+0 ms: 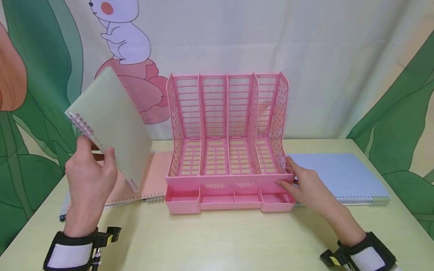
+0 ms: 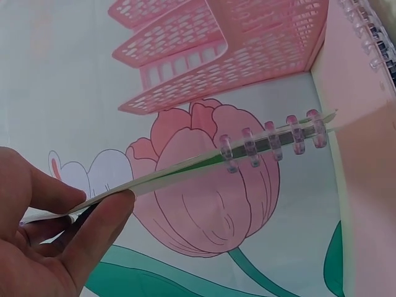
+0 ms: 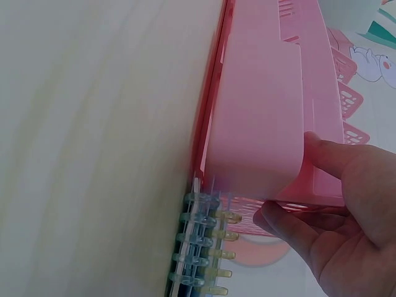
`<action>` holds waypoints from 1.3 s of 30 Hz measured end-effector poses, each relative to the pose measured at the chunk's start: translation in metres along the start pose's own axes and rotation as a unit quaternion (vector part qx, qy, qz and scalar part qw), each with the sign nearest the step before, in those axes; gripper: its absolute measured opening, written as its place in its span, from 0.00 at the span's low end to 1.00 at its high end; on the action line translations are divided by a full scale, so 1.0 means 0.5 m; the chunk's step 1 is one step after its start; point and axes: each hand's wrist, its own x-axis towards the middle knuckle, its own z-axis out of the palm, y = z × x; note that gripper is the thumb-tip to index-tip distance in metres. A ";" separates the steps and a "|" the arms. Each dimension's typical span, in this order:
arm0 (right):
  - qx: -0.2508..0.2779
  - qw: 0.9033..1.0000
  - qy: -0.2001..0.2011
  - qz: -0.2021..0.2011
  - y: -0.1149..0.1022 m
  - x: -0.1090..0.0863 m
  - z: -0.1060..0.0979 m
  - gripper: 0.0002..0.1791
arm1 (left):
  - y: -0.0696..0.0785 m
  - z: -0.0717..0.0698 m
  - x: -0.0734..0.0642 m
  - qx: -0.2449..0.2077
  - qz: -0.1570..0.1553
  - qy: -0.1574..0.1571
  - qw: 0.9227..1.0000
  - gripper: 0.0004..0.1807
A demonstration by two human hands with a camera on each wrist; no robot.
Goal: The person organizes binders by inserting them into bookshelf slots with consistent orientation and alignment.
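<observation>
My left hand (image 1: 89, 177) pinches a pale green spiral notebook (image 1: 113, 116) by its bound edge and holds it tilted above the table. In the left wrist view the green notebook (image 2: 185, 167) appears edge-on, thumb on one face and fingers on the other. A pink desk file rack (image 1: 230, 180) with upright dividers and small front trays stands at the table's middle; its slots hold nothing. My right hand (image 1: 306, 184) grips the rack's right front corner, with the thumb at the front tray and fingers along the side, as the right wrist view shows on the rack (image 3: 260, 111).
Pink spiral notebooks (image 1: 157, 169) lie left of the rack, partly behind the raised notebook. Blue spiral notebooks (image 1: 339, 173) lie at the right, their edge close to the rack. A printed curtain (image 1: 315, 75) hangs behind the table (image 1: 217, 241).
</observation>
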 end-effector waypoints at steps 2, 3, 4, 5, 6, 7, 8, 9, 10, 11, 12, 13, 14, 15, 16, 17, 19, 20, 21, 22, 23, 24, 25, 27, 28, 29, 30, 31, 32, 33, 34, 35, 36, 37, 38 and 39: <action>0.000 1.000 0.000 0.001 -0.001 -0.001 0.000 0.49 | 0.003 -0.002 0.000 -0.003 0.004 0.003 1.000 0.16; -0.001 1.000 0.001 0.001 -0.001 -0.001 0.000 0.49 | 0.005 -0.003 0.001 -0.005 0.007 0.004 1.000 0.16; -0.001 1.000 0.001 0.000 -0.002 -0.001 -0.001 0.49 | 0.006 -0.003 0.001 -0.007 0.010 0.006 1.000 0.16; -0.001 1.000 0.002 -0.001 -0.003 -0.001 -0.001 0.49 | 0.008 -0.004 0.001 -0.009 0.012 0.006 1.000 0.16; -0.002 1.000 0.002 -0.002 -0.003 -0.001 -0.001 0.49 | 0.009 -0.004 0.001 -0.010 0.014 0.007 1.000 0.17; -0.002 1.000 0.003 -0.004 -0.004 -0.001 -0.002 0.49 | 0.011 -0.005 0.001 -0.011 0.014 0.007 1.000 0.17; -0.002 1.000 0.003 -0.004 -0.004 -0.001 -0.002 0.49 | 0.012 -0.005 0.000 -0.012 0.015 0.007 1.000 0.17; -0.001 1.000 0.002 -0.004 -0.004 -0.001 -0.003 0.49 | 0.013 -0.006 0.000 -0.013 0.016 0.007 1.000 0.18; 0.000 1.000 0.002 -0.004 -0.004 -0.001 -0.003 0.49 | 0.014 -0.006 0.000 -0.014 0.016 0.007 1.000 0.18; 0.000 1.000 0.002 -0.004 -0.004 -0.001 -0.003 0.49 | 0.015 -0.006 0.000 -0.015 0.016 0.007 1.000 0.18; -0.001 1.000 0.002 -0.004 -0.004 -0.001 -0.003 0.49 | 0.016 -0.007 0.000 -0.015 0.016 0.007 1.000 0.18; 0.000 1.000 0.001 -0.003 -0.003 -0.001 -0.002 0.49 | 0.017 -0.007 0.000 -0.016 0.018 0.007 1.000 0.18; 0.000 1.000 0.001 -0.003 -0.003 -0.001 -0.002 0.49 | 0.018 -0.007 0.000 -0.017 0.019 0.008 1.000 0.18; 0.001 1.000 0.001 -0.003 -0.002 -0.001 -0.002 0.49 | 0.019 -0.007 0.000 -0.019 0.020 0.008 1.000 0.18; 0.001 1.000 0.001 -0.003 -0.002 -0.001 -0.002 0.49 | 0.020 -0.007 0.000 -0.020 0.022 0.009 1.000 0.18; 0.001 1.000 0.001 -0.002 -0.002 -0.001 -0.002 0.49 | 0.021 -0.008 0.000 -0.022 0.025 0.009 0.999 0.18; 0.003 1.000 0.001 -0.003 -0.002 -0.001 -0.002 0.49 | 0.023 -0.008 0.000 -0.025 0.028 0.010 0.999 0.17; 0.003 1.000 0.001 -0.003 -0.001 -0.001 -0.002 0.49 | 0.024 -0.009 0.000 -0.026 0.028 0.009 0.999 0.18; 0.002 1.000 0.001 -0.003 -0.001 0.000 -0.002 0.49 | 0.025 -0.009 0.000 -0.027 0.028 0.009 0.999 0.18; 0.002 1.000 0.001 -0.003 -0.001 0.000 -0.002 0.49 | 0.026 -0.009 0.000 -0.027 0.029 0.008 0.999 0.18; 0.003 1.000 0.000 -0.002 -0.001 0.000 -0.002 0.50 | 0.027 -0.010 0.000 -0.027 0.029 0.007 0.999 0.18; 0.003 1.000 0.000 -0.003 -0.002 0.001 -0.001 0.50 | 0.028 -0.010 0.000 -0.027 0.029 0.007 0.999 0.18; 0.002 1.000 0.000 -0.002 -0.001 0.000 -0.001 0.50 | 0.029 -0.010 0.000 -0.027 0.030 0.006 0.999 0.18; 0.001 1.000 -0.001 -0.003 -0.002 0.001 -0.002 0.50 | 0.030 -0.011 0.000 -0.028 0.030 0.006 0.999 0.19; 0.000 1.000 -0.001 -0.004 -0.002 0.001 -0.002 0.50 | 0.031 -0.011 0.000 -0.028 0.031 0.007 0.999 0.19; -0.001 1.000 -0.001 -0.004 -0.001 0.001 -0.001 0.50 | 0.032 -0.012 0.000 -0.028 0.031 0.007 0.999 0.19; -0.003 1.000 0.000 -0.004 -0.001 0.001 -0.001 0.49 | 0.033 -0.013 -0.001 -0.029 0.030 0.008 0.999 0.19; -0.004 1.000 0.000 -0.004 -0.001 0.001 -0.001 0.49 | 0.035 -0.013 -0.001 -0.030 0.031 0.008 0.999 0.18; -0.004 1.000 0.000 -0.005 0.000 0.001 -0.001 0.49 | 0.036 -0.014 -0.001 -0.030 0.031 0.009 0.999 0.18; -0.005 1.000 0.000 -0.005 0.000 0.001 0.000 0.49 | 0.038 -0.015 -0.001 -0.032 0.032 0.009 0.999 0.18; -0.005 1.000 0.001 -0.005 0.000 0.001 0.000 0.49 | 0.039 -0.015 -0.001 -0.032 0.033 0.010 0.999 0.18; -0.005 1.000 0.001 -0.006 0.000 0.001 0.000 0.49 | 0.041 -0.016 -0.001 -0.033 0.035 0.011 0.999 0.18; -0.004 1.000 0.001 -0.005 0.000 0.001 0.000 0.49 | 0.043 -0.016 -0.001 -0.035 0.037 0.012 0.999 0.18; -0.004 1.000 0.000 -0.005 0.000 0.000 0.000 0.49 | 0.045 -0.016 -0.002 -0.036 0.038 0.012 0.999 0.18; -0.005 1.000 0.000 -0.004 0.000 0.000 0.000 0.49 | 0.046 -0.016 -0.002 -0.037 0.040 0.013 0.998 0.18; -0.005 1.000 0.000 -0.003 0.000 0.000 0.000 0.49 | 0.048 -0.017 -0.002 -0.039 0.042 0.014 0.998 0.18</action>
